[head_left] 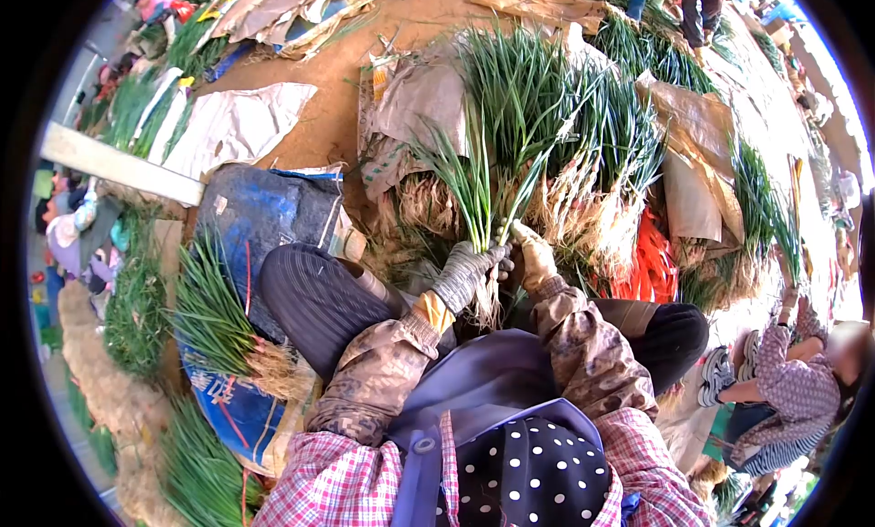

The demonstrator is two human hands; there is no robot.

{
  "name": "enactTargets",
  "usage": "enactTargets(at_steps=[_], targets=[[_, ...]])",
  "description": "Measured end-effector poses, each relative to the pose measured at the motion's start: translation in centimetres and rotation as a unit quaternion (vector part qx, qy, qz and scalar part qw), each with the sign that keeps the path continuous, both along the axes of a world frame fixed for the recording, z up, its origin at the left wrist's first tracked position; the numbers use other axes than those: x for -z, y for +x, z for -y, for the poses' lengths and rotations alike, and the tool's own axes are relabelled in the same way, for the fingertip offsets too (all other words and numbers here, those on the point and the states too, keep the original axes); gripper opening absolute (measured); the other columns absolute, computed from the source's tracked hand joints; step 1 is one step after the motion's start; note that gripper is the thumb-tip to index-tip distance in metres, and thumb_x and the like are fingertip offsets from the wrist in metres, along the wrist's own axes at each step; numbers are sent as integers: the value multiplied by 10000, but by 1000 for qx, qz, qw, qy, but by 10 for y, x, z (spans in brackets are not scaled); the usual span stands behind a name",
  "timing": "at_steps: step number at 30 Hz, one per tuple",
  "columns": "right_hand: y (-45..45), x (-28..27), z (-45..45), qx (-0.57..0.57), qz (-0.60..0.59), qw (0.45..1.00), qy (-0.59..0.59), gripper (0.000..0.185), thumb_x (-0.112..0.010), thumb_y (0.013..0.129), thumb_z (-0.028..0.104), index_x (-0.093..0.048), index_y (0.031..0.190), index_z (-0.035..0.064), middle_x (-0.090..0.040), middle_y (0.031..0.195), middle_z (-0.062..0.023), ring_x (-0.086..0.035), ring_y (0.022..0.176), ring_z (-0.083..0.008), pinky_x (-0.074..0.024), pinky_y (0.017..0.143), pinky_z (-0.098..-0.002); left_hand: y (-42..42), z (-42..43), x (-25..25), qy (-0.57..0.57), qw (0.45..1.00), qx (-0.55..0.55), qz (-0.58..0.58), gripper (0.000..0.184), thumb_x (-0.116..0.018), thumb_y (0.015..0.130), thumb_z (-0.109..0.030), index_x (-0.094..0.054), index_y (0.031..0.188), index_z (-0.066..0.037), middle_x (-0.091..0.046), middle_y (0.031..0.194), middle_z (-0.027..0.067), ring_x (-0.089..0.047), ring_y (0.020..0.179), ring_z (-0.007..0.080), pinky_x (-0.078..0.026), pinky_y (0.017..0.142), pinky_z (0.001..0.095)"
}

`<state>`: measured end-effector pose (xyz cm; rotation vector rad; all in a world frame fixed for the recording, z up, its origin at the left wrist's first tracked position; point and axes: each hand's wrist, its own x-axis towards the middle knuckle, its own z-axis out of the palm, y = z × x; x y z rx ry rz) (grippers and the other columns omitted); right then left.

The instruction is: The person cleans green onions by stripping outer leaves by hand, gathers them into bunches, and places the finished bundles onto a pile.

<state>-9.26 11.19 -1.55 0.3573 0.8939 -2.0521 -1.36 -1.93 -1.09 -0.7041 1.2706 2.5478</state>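
Bunch of stalks [472, 199] in left hand [471, 274], right hand [533, 256] just beside; directly before both, heap of stalks [542, 99], roots [574, 208] nearest hands; left of left knee [301, 295], bundle [214, 299] on sack [235, 418]; left of heap, bare ground [333, 94], then spread sheet [241, 122]; right of heap, folded cover [697, 158]; far right, another person [793, 390]

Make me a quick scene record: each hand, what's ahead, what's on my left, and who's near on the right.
Left hand: grey glove, gripping a small bunch of green stalks, roots hanging below
Right hand: tan glove, fingers at a leaning stalk; exact grip unclear
Ahead: large heap of rooted stalks
Red strips: right of the hands, beside the heap's roots
Left side: bundle on a blue sack
Right side: co-worker in a patterned top
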Motion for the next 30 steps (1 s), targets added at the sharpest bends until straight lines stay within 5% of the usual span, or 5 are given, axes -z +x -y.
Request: enactTargets(at_steps=[10,12,14,24,30], targets=[[-36,29,2,-173,-493,444,727,318,-613,878,223,-573,1171,104,-658,676,-40,-565,495,-94,-465,402,-237,-2,-4,-13,-33,997,-11,63,133,-632,869,-144,-592,920,-28,-606,696,33,-575,535,127,-504,487,270],[-70,13,14,-81,-382,653,649,236,-577,894,201,-593,1112,110,-655,680,-57,-587,532,-128,-477,439,-273,-1,-2,-16,-36,994,23,101,132,-647,860,-167,-596,904,-54,-588,656,10,-540,485,113,-495,467,279],[-102,11,7,-264,-400,420,771,192,-608,864,217,-652,1010,99,-669,717,-109,-649,609,-215,-541,565,-347,-4,3,-22,-60,986,74,140,136,-663,847,-185,-596,894,-76,-563,609,-12,-498,434,97,-481,441,285],[48,-41,-40,-124,-585,655,463,182,-675,814,256,-640,836,79,-629,641,-150,-639,581,-302,-506,544,-375,-14,1,-27,-111,985,25,134,215,-712,814,-168,-670,990,-52,-641,736,4,-486,502,74,-391,451,232],[49,-32,-49,-125,-626,557,532,175,-651,835,245,-605,775,87,-591,579,-143,-596,510,-303,-474,483,-385,-10,-4,31,-82,994,-32,61,117,-745,774,-124,-665,806,-45,-602,609,7,-483,475,90,-384,439,251]])
